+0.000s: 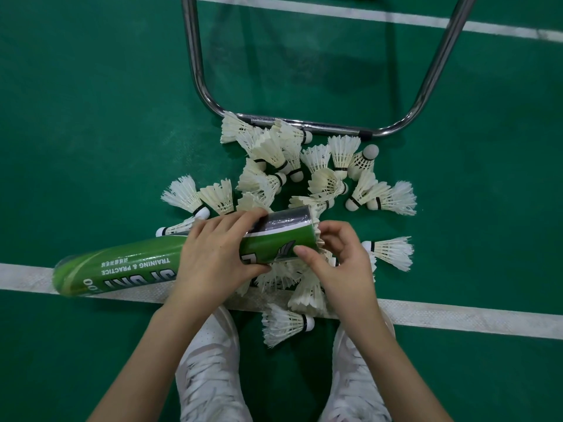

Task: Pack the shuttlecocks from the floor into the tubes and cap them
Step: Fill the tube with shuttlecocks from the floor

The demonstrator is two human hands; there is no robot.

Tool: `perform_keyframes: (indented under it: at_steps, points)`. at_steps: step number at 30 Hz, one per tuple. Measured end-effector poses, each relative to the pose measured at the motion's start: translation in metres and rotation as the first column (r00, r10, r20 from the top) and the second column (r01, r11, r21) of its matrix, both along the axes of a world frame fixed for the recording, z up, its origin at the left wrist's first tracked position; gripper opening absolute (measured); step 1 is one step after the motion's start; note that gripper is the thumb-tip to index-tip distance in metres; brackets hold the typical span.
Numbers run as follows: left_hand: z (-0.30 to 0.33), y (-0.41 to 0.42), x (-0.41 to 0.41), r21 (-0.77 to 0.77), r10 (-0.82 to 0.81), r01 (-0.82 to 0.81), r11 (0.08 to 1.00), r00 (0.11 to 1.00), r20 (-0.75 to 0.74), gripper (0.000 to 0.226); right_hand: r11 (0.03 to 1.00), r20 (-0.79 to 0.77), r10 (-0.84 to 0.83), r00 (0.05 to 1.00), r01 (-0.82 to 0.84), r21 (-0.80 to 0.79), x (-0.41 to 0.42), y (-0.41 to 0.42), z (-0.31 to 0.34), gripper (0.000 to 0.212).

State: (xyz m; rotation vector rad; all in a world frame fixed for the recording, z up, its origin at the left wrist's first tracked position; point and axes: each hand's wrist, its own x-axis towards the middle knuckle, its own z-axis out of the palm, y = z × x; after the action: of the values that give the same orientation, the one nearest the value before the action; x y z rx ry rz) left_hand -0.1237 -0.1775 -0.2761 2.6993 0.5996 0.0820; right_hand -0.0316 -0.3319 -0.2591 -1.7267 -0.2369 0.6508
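The tube point(128, 266) in the left hand's point(213, 257) grip is bright green with white lettering, a white stripe and a dark glossy band toward its open end. Around the grip the shuttlecocks point(335, 166) are cream-white, each with a black band above a white cork. The floor point(91, 117) beneath is deep green, crossed by white lines point(457, 315). The shoes point(210, 360) are white, the frame point(304, 124) chrome.

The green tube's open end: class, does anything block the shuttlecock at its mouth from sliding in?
Nothing visible does. The left hand grips the green tube, and the right hand holds a shuttlecock right at its open mouth, feathers showing at the rim. The tube's inside is hidden.
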Motion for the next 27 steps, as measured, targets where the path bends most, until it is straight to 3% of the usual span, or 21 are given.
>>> perform_keyframes:
  at_steps: [27]
  points:
    - [0.0012,-0.0062,0.0011,-0.041,-0.033,0.032,0.999,0.999,-0.028,0.083,0.998,0.076,0.021,0.997,-0.017,-0.062,-0.0002,0.0005,0.0002,0.038]
